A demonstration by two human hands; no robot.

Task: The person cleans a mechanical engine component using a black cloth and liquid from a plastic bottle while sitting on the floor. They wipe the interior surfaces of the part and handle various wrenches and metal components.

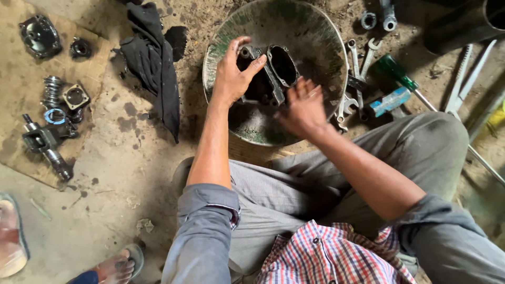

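Observation:
A dark metal housing [281, 66] with a round bore lies in a wide, greasy round pan [315, 37] on the dirt floor. My left hand [234, 76] grips the housing's left side, thumb and fingers wrapped over its top edge. My right hand [304, 108] rests low against the housing's near right side, fingers curled and blurred; whether it holds anything is unclear. My knees in grey trousers frame the pan's near rim.
Several spanners [357, 79], a green-handled screwdriver [397, 73] and a blue tool [389, 101] lie right of the pan. A black rag [155, 63] lies left. Cardboard [21, 89] at far left carries machine parts, a spring [51, 90] and a shaft [47, 147]. Another person's sandalled foot [113, 268] is near.

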